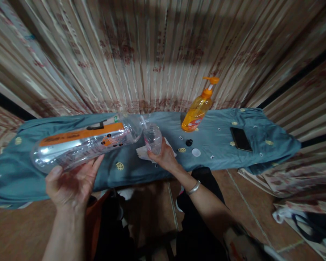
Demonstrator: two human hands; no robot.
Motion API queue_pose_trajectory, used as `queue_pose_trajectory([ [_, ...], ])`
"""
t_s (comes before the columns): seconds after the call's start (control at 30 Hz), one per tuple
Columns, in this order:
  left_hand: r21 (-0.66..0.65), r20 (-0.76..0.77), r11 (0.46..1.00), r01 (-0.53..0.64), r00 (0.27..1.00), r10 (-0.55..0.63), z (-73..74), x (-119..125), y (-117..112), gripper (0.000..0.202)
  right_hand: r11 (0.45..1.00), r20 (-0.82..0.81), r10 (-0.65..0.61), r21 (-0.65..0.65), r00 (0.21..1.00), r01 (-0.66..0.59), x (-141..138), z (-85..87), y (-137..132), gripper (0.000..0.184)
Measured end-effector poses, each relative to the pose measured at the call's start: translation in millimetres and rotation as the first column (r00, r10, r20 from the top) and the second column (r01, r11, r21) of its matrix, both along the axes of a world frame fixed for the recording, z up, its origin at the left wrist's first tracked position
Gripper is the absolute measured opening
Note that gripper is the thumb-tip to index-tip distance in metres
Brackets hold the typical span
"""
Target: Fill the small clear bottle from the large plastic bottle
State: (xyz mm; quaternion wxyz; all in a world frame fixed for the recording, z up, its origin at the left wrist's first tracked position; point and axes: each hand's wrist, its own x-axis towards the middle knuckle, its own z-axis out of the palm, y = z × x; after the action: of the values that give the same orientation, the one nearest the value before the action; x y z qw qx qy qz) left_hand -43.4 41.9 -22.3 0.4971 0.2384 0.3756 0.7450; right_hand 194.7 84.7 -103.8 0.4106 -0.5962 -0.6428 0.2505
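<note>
My left hand (pixel 73 183) supports a large clear plastic bottle (pixel 81 145) from below, its fingers wrapped round the underside. The bottle carries an orange and silver label and lies almost level, tilted with its neck to the right. That neck meets the mouth of a small clear plastic bottle (pixel 152 136); whether liquid passes between them I cannot make out. Closed round the small bottle is my right hand (pixel 164 157), with a silver bangle on its wrist. Beneath the small bottle lies a white folded tissue (pixel 143 153), partly hidden by the hand.
A pump bottle of orange liquid (pixel 197 112) stands at the back of the bench covered in teal cloth (pixel 217 156). To the right are a small black cap (pixel 189 143), a white round lid (pixel 196 152) and a dark phone (pixel 241 139). A patterned curtain (pixel 141 54) hangs behind.
</note>
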Motion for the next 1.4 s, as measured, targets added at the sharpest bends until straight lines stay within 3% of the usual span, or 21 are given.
queue_pose_trajectory([
  [0.4, 0.02, -0.008, 1.0, 0.011, 1.0, -0.011, -2.6, -3, 2, 0.059, 1.0, 0.0, 0.016, -0.002, 1.0, -0.016, 1, -1.4, 1, 0.07],
  [0.8, 0.073, -0.029, 0.997, 0.034, 0.999, -0.032, 7.9, -4, -4, 0.052, 1.0, 0.005, 0.012, 0.0, 1.0, -0.012, 1, -4.1, 0, 0.069],
  [1.4, 0.088, -0.022, 0.995, 0.048, 0.999, -0.046, 3.8, -14, 10, 0.043, 1.0, -0.018, 0.008, -0.013, 1.0, -0.008, 2, -1.4, 0, 0.068],
])
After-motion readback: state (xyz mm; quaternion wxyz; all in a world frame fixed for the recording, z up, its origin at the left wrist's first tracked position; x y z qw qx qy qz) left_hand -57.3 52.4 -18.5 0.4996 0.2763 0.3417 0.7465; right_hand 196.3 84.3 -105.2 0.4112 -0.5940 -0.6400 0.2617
